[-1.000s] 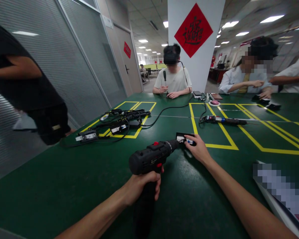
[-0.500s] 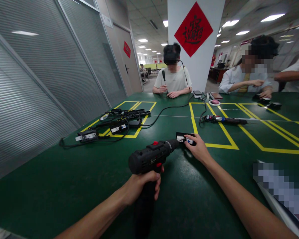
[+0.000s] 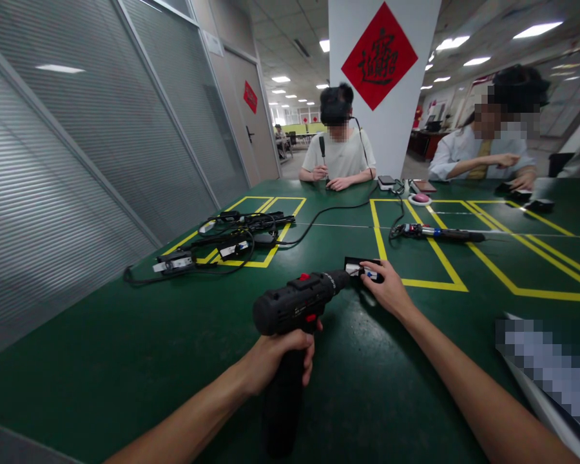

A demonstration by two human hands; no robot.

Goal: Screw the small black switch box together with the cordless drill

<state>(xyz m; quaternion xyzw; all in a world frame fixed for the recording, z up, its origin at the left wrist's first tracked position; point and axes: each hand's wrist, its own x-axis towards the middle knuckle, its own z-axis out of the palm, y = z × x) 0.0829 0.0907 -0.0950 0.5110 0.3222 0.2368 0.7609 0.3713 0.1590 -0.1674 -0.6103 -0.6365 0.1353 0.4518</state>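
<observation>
My left hand is wrapped round the handle of a black cordless drill with red switches. The drill's chuck points away from me and to the right, its bit reaching a small black box with a white label. Whether the bit sits in a screw is too small to tell. My right hand grips that box on the green table, fingers over its top and right part. Part of the box is hidden under those fingers.
Black power adapters with tangled cables lie at the left inside yellow tape. A soldering-iron-like tool lies right of centre. A pixelated booklet is at the right edge. Across the table, a person holds a screwdriver; another person sits further right.
The whole view has shifted slightly, so everything appears a little further right. Both hands, the drill and the box keep the same arrangement.
</observation>
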